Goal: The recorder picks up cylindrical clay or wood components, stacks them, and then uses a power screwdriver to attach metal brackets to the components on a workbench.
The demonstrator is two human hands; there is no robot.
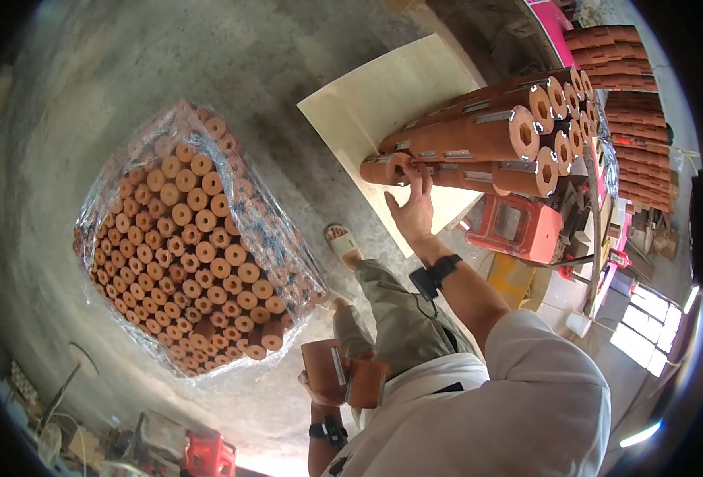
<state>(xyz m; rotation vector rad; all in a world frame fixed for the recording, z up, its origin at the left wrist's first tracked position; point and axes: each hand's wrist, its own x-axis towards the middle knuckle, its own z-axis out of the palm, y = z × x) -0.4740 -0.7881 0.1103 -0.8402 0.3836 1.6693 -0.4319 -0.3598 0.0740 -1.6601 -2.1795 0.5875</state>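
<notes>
"Which state is the left hand showing?"

"From my remote station, I am seeing the left hand gripping two cylinders. They are sitting side by side, low in front of the body. The pieces are hiding most of the fingers."

"Which state is the right hand showing?"

"I am seeing the right hand standing partly open. Its fingers are touching the holed end of a tube, while the thumb is spreading apart from them. I cannot tell whether the hand is bearing any weight."

"Specify the tube's position."

"It is lying over the board, just beside the left end of the stack. The stack is running to the right, its far ends displaying holes. A red stool is standing just below it."

"Report the left side of the view."

"I am observing a bundle resting on the floor, well apart from the board. Clear film is wrapping around its many brown cylinders, whose round ends are facing me."
</notes>
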